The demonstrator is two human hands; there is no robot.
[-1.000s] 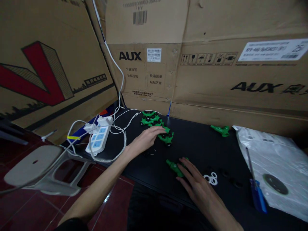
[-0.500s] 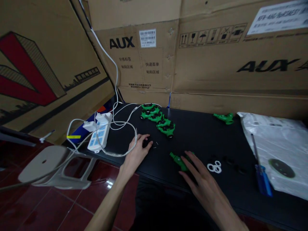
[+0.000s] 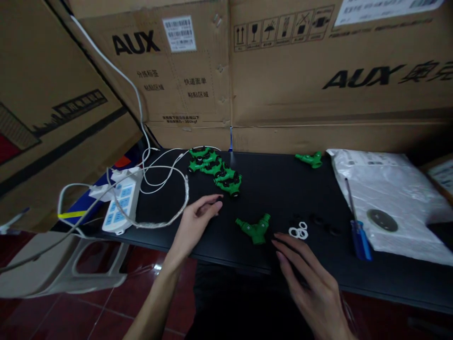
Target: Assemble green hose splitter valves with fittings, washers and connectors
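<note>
The place looked like a makeshift workshop set in a storage corner. Tall printed brown cardboard cartons [image 3: 283, 94] walled in a flat black tabletop [image 3: 272, 184] from ten to two o'clock. A blue-handled screwdriver [image 3: 359, 231] and small white plastic rings [image 3: 298, 233] lay at four o'clock, a green Y-shaped plastic fitting [image 3: 256, 232] at five. A white rectangular power strip [image 3: 122, 203] sat near nine o'clock, dark red glossy floor tiles [image 3: 182, 289] showing at seven.

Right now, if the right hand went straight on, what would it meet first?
Likely the green Y-shaped fitting, just ahead of the right hand; the hand's height above the black table is unclear, so it could pass over.
</note>
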